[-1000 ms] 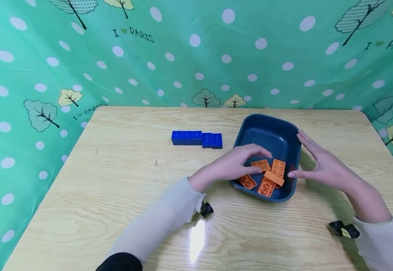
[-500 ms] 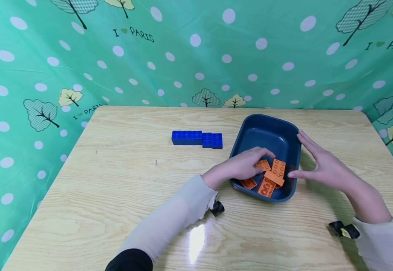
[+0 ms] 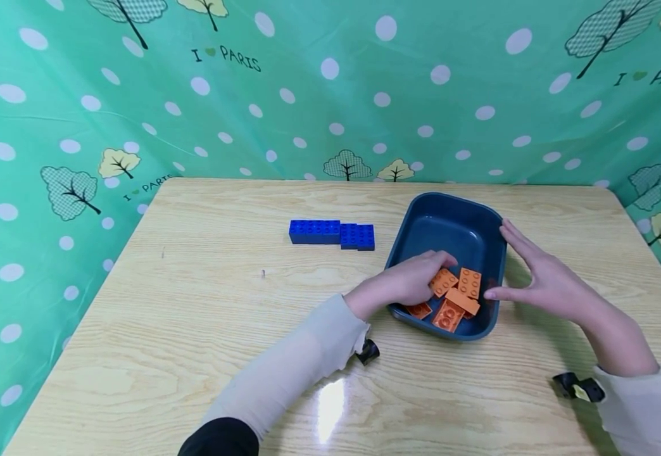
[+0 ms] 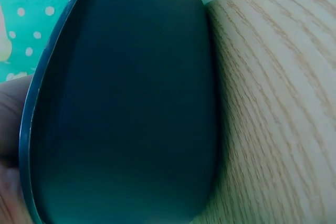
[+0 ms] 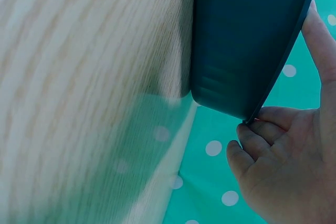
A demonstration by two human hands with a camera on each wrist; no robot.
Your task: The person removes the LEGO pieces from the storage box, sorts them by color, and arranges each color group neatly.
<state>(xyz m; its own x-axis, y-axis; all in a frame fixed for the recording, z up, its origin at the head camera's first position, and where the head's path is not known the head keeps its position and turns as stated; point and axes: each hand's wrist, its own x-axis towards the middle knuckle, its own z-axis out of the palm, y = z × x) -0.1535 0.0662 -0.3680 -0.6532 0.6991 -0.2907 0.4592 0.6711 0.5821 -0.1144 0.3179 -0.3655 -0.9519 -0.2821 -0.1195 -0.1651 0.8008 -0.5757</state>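
Note:
My left hand (image 3: 413,278) reaches over the left rim of the dark blue plastic bin (image 3: 441,231). Its curled fingers hold an orange building brick (image 3: 444,283) in there, though the thumb's grip is partly hidden. More orange bricks (image 3: 447,315) lie beside it, some with hollow undersides up. On the opposite side, my right hand (image 3: 547,278) holds the bin's rim, thumb over the edge and fingers at the far corner. In the right wrist view, the bent fingers of the right hand (image 5: 286,156) touch that rim. The bin's outer wall (image 4: 126,98) fills most of the left wrist view.
Left of the bin, two blue bricks stand end to end on the wooden table (image 3: 205,304): a long taller one (image 3: 314,232) and a lower stepped one (image 3: 357,237). A green dotted cloth (image 3: 308,88) hangs behind the table.
My left hand has moved right and deeper into the bin, and its fingers have closed in on an orange brick. That brick has turned and shifted slightly. My right hand has stayed put.

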